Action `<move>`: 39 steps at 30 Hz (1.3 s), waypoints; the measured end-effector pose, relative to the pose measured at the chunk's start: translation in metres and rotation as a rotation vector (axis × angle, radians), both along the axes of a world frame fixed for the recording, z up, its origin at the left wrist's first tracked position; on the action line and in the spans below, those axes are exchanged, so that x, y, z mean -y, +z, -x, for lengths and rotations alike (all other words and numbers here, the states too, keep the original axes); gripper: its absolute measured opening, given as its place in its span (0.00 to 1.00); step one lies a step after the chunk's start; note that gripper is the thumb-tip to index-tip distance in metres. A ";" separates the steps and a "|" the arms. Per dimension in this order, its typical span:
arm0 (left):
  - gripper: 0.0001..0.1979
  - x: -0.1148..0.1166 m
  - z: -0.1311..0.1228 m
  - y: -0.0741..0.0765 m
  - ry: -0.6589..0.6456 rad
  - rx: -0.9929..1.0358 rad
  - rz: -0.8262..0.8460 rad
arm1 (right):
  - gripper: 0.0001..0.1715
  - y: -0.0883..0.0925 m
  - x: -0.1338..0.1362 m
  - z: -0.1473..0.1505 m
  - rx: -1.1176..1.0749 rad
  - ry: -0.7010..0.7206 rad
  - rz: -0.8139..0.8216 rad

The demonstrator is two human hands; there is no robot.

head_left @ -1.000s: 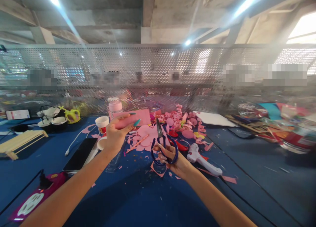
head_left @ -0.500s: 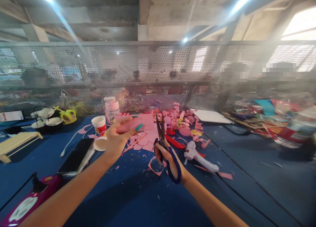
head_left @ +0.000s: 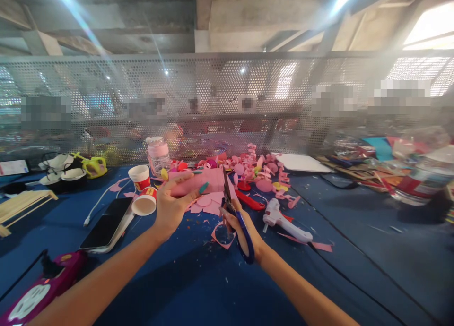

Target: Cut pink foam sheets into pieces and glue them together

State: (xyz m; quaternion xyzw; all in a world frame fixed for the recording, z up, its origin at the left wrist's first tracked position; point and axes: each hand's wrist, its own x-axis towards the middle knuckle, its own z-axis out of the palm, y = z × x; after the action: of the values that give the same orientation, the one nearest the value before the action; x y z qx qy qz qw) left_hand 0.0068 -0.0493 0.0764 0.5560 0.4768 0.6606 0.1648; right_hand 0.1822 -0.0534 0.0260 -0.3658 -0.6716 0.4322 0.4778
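My left hand (head_left: 172, 201) pinches a curved piece of pink paper (head_left: 209, 180) between the thumb and the fingers, above the middle of the table. In my right hand (head_left: 246, 227) is a pair of scissors (head_left: 227, 193) with dark blue handles, its fingers in the loops. The blades point up at the right edge of the pink paper and look nearly together. Beneath the held paper lie loose flat pink paper pieces (head_left: 207, 202). A pink scrap with a round hole (head_left: 215, 241) rests on the blue table just left of my right hand.
Behind my hands is a heap of pink paper shapes (head_left: 264, 184). A white glue gun (head_left: 292, 227) with a black cord and red-handled tool (head_left: 250, 201) lie right. Left are paper cups (head_left: 144, 205), a phone (head_left: 106, 224) and a purple power strip (head_left: 46, 288). A perforated metal screen (head_left: 220, 87) stands behind.
The scissor blades have come together at the paper's right edge. The held paper has turned slightly and shows more of its curve. The whole view has shifted a little.
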 end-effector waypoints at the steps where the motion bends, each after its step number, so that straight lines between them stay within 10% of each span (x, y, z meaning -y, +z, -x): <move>1: 0.17 0.001 -0.001 0.000 0.005 -0.008 0.003 | 0.13 0.000 0.000 0.000 0.002 -0.015 -0.009; 39: 0.17 0.007 -0.011 -0.012 -0.029 0.079 0.060 | 0.13 -0.007 0.000 0.000 0.020 -0.113 0.003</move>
State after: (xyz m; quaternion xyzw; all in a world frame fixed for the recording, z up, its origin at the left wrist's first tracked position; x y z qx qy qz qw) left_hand 0.0173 -0.0560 0.0647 0.5310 0.4815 0.6651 0.2095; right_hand 0.1827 -0.0531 0.0193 -0.4080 -0.6540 0.4021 0.4942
